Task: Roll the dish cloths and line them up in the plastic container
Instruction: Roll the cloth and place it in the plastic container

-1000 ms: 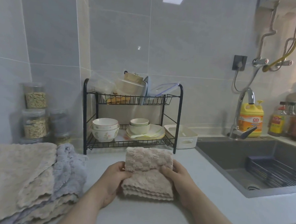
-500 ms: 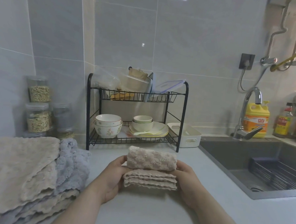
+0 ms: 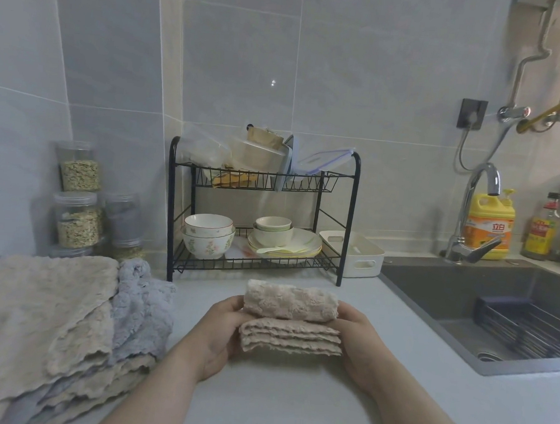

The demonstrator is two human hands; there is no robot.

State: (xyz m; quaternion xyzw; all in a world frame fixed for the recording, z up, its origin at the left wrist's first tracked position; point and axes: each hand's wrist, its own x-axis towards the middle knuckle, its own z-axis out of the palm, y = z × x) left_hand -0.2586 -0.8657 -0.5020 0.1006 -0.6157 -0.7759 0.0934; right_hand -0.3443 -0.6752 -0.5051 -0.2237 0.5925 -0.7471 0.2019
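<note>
- The beige dish cloth [image 3: 291,316] lies on the tabletop [image 3: 278,403] straight in front of the dish rack [image 3: 354,215]. It is half rolled: a plump roll on the rack side, and a flat folded tail with wavy edges on the side away from the rack.
- The left hand [image 3: 222,337] takes the cloth's end nearer the rack's left leg, and the right hand [image 3: 361,344] takes the opposite end. Each grip is clamped on the cloth, fingers curled round the ends of the roll.
- The step in hand looks to be finishing this roll. It will go best with even pressure from both ends, so the roll stays a cylinder and not a cone. The turns should be snug and the tail tucked underneath.
- The plush fabric will likely spring open if let go, so the seam is best pinned until the roll is seated.
- The plastic container [image 3: 365,263], white with a slot handle, stands just beside the rack's right leg. I see no rolls inside, though part of its inside is hidden.
- The pile of cloths [image 3: 49,323], beige and grey-blue, waits left of the rack.
- The sink [image 3: 462,296] lies right of the rack, past the container, so the roll should travel clear of its edge.
</note>
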